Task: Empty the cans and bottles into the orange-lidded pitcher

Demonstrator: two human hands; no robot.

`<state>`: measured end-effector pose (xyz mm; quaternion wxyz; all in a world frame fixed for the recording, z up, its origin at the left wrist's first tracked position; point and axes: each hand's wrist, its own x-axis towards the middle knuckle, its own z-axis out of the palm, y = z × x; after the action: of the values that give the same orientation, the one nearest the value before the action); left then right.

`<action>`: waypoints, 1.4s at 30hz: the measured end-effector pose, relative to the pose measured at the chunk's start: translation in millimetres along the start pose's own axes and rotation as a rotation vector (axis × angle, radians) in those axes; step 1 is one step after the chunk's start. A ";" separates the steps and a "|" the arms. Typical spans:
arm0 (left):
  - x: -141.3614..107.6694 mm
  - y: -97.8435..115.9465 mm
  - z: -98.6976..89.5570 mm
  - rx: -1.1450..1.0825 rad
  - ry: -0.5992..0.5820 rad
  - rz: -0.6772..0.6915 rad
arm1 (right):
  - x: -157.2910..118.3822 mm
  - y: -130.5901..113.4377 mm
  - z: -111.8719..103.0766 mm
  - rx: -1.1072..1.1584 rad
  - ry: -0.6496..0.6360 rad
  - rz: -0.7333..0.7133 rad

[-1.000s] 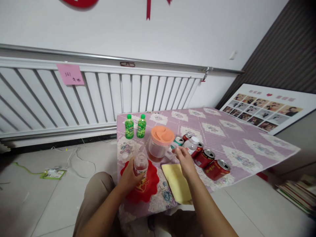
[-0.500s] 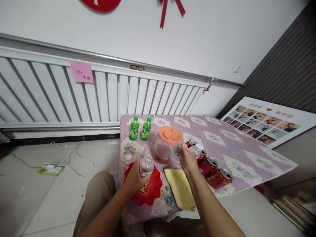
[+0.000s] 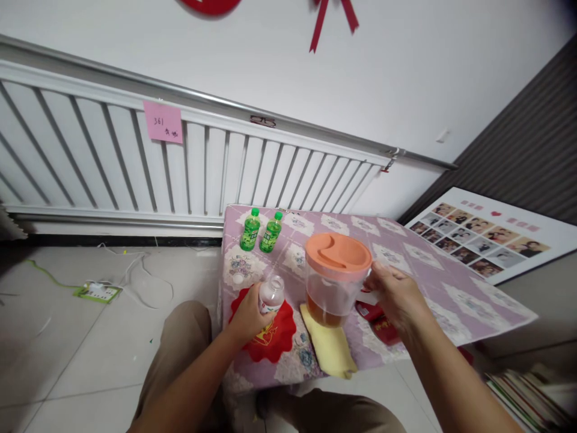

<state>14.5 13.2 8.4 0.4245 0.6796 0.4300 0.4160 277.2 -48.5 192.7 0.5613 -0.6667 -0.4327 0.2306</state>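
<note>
My left hand [image 3: 250, 317] is wrapped round an uncapped clear bottle [image 3: 272, 293] with a white label, over a red scalloped mat [image 3: 269, 346]. My right hand [image 3: 396, 294] grips the handle side of a clear pitcher [image 3: 331, 294] with an orange lid. Brown liquid fills its lower part, and it hangs above a folded yellow cloth [image 3: 333, 355]. A white cap [image 3: 237, 279] lies on the tablecloth left of the bottle. Red cans [image 3: 386, 331] stand partly hidden behind my right hand and forearm.
Two green drink bottles [image 3: 249, 231] stand at the table's back left. The table wears a purple patterned tablecloth [image 3: 351, 225]. Behind it runs a white radiator [image 3: 216, 168]. A framed photo board [image 3: 478, 231] leans at the right, and a power strip [image 3: 97, 292] lies on the floor.
The pitcher has been lifted off the table and moved right and nearer, held in my right hand. My left hand stays on the bottle over the red mat. The camera view has shifted slightly.
</note>
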 end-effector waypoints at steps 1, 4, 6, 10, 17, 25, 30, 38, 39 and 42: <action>-0.1 0.2 -0.4 0.002 -0.004 0.002 | -4.1 -1.2 -1.4 0.029 0.007 0.049; 0.1 -0.2 -1.4 0.013 -0.014 0.001 | -12.3 -3.4 -4.5 0.039 0.024 0.147; 0.3 -0.1 -2.4 0.012 -0.024 -0.007 | -14.8 -4.7 -5.6 -0.016 0.014 0.156; -0.9 3.7 -3.9 0.024 -0.010 -0.029 | -17.2 -9.9 -4.2 -0.084 -0.010 0.123; -7.4 8.6 5.4 0.003 0.006 0.015 | -21.6 -20.3 -0.9 -0.181 -0.015 0.108; -8.7 8.0 5.8 -0.028 0.021 0.033 | -20.0 -29.3 1.7 -0.271 -0.046 0.096; -9.1 7.3 5.4 -0.012 0.026 0.047 | -17.8 -34.3 2.5 -0.329 -0.088 0.090; -8.1 7.0 5.4 -0.026 0.032 0.045 | -13.2 -51.9 8.7 -0.465 -0.123 -0.041; -7.9 6.3 5.5 -0.023 0.033 0.052 | -12.7 -53.5 9.6 -0.469 -0.132 -0.042; -7.6 4.6 5.5 -0.011 0.027 0.070 | -12.0 -57.9 13.0 -0.505 -0.117 -0.067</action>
<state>18.6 3.6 9.6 0.4077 0.6862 0.4094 0.4419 242.2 -51.7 242.0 0.3583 -0.7566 -0.5302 0.1344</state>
